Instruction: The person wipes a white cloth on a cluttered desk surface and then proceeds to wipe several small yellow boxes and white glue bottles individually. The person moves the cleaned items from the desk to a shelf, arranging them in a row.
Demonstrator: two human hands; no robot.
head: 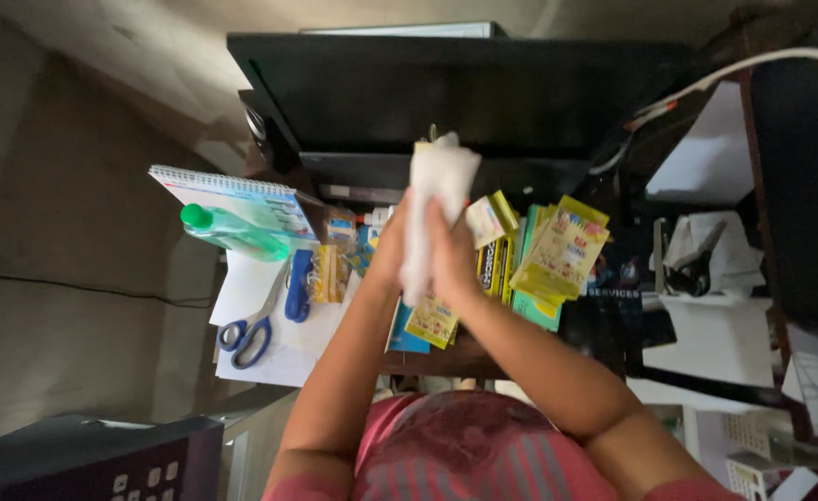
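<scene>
A white folded cloth or paper towel (435, 190) is pressed upright between both my palms above the cluttered desk. My left hand (389, 249) lies against its left side and my right hand (449, 255) against its right side, fingers together. Below my hands lie yellow stationery packets (562, 249) and a small yellow packet (432, 322). The cloth's lower end is hidden between my palms.
A green bottle (233, 232) lies on a spiral notebook (242, 195) at the left. Blue-handled scissors (253, 329) rest on white paper (270, 357). A dark monitor (446, 93) stands behind. White papers (715, 339) and a white cable (752, 65) fill the right.
</scene>
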